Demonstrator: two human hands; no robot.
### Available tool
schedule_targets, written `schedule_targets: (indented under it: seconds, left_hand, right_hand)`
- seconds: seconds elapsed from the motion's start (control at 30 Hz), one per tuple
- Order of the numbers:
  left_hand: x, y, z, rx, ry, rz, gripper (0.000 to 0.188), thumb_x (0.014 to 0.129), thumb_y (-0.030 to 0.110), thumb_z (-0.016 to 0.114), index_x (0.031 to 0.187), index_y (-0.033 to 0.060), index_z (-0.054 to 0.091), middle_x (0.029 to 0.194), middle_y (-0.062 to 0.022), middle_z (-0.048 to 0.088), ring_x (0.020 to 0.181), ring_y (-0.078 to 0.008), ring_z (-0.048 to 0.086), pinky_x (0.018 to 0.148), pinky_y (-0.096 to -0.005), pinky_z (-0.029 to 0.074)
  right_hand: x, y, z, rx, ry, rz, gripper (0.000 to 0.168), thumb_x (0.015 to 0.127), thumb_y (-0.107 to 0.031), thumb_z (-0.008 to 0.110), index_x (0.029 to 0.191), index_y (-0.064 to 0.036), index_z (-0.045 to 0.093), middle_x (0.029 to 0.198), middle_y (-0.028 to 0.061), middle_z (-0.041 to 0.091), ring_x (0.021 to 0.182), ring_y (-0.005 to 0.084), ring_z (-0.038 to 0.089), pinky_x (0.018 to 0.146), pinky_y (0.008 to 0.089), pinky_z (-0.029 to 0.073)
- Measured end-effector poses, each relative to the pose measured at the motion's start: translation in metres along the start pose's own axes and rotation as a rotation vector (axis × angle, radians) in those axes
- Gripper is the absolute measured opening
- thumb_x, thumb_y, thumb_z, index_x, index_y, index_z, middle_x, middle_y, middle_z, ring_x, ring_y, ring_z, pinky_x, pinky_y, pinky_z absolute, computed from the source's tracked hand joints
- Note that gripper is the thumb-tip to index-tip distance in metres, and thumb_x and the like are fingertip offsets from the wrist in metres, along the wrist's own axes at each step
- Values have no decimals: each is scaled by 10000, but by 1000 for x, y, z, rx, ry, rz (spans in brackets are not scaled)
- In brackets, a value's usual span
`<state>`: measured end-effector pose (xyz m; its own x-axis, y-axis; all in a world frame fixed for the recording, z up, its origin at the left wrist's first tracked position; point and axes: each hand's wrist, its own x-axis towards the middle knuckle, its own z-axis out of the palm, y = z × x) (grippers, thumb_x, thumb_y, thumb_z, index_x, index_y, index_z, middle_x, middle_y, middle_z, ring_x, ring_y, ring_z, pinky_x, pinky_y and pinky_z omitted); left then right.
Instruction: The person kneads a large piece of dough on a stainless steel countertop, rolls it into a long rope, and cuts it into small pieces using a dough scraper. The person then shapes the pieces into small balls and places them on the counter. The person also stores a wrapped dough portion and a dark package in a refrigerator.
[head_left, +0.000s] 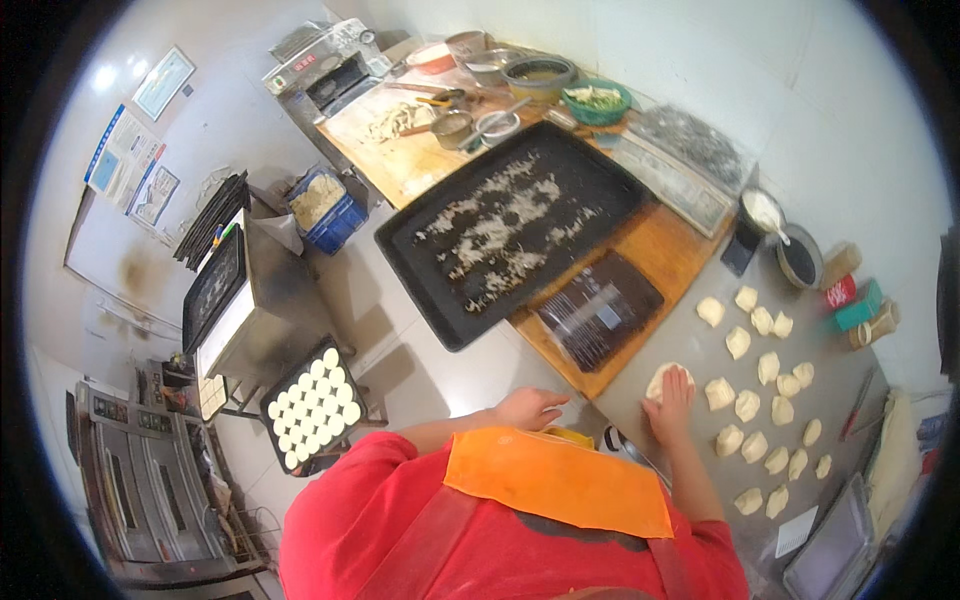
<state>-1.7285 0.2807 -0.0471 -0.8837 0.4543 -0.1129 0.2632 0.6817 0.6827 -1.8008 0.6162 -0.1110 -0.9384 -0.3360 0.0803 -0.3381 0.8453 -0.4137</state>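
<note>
My right hand (670, 401) lies flat, fingers together, on a flattened dough round (660, 381) at the left edge of the grey metal worktop (675, 345). The palm and fingers cover much of the round. Several pale dough pieces (747, 405) are scattered to the right of this hand. My left hand (534, 409) hovers in front of the orange apron (555, 472), near the corner of the wooden board, with fingers partly extended and nothing in it. Ahead of it, a large black baking tray (510, 232), with pale crumbs or residue inside, overhangs the wooden table (675, 232).
A dark plastic package (600, 309) lies beside the tray. Bowls (538, 75) and a dough-rolling machine (330, 71) stand at the back. To the left are a tray of dough rounds (289, 457), a blue crate (337, 225) holding dough, and a deck oven (142, 495). Jars (874, 322) line the right wall.
</note>
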Motion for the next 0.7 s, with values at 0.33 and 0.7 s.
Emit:
schedule_targets:
  seconds: [0.33, 0.7]
  left_hand:
    - [-142, -40, -252, -965, 230, 43, 358, 927, 246, 590, 1121, -53, 628, 918, -106, 662, 844, -177, 633, 750, -306, 507]
    - [-207, 38, -425, -1336, 165, 1281, 319, 925, 353, 627, 962, 44, 697, 654, -45, 617, 411, -82, 450, 353, -232, 282]
  right_hand:
    - [68, -108, -2, 314, 787, 575, 360, 899, -85, 537, 1236, 39, 562, 1241, 195, 602, 1182, 307, 558, 1008, 371, 414]
    - [221, -364, 35, 426, 589, -157, 149, 860, -3, 598, 989, 9, 673, 1083, 157, 677, 953, 271, 656, 819, 333, 514]
